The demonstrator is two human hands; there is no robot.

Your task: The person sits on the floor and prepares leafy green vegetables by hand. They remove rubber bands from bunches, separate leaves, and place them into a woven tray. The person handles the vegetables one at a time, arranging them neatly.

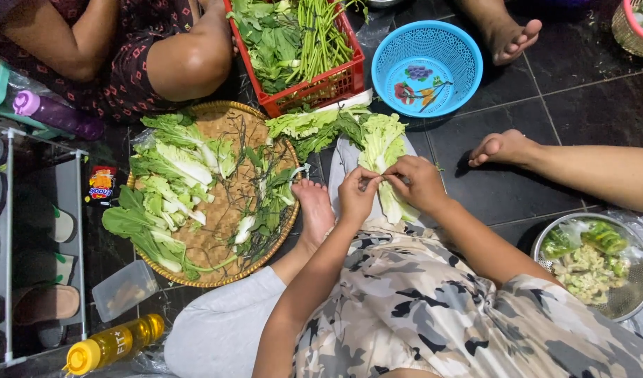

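On the dark tiled floor, beside a woven tray of greens, my left hand and right hand pinch a pale lettuce leaf.

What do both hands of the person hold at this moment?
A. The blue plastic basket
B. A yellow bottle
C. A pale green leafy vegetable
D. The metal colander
C: the left hand and the right hand meet on a pale green leafy vegetable, gripping it at its whitish stalk above the lap.
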